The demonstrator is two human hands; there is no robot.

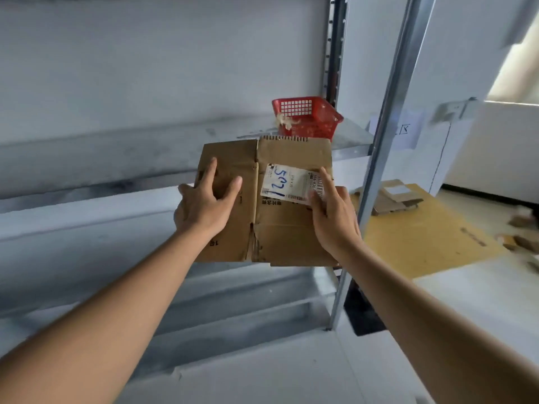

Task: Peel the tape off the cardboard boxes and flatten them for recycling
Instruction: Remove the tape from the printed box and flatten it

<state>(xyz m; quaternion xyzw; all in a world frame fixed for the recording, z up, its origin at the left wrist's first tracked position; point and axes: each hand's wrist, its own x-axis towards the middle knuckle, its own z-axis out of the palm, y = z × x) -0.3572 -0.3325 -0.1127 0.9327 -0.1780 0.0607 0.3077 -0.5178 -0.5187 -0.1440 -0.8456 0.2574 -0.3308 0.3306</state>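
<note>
In front of the metal shelf (344,147) | left hand (204,208) fingers spread, flat on flattened cardboard box (280,228) | right hand (332,217) pinching edge of white label (284,183), index finger straight | red basket (306,118) near shelf's right end, pale scraps inside | cardboard pile (393,199) on floor, right.

Right hand (335,217) covers the corner of the shipping label (287,184); label print and scattered cardboard scraps (522,240) too blurred to resolve.
</note>
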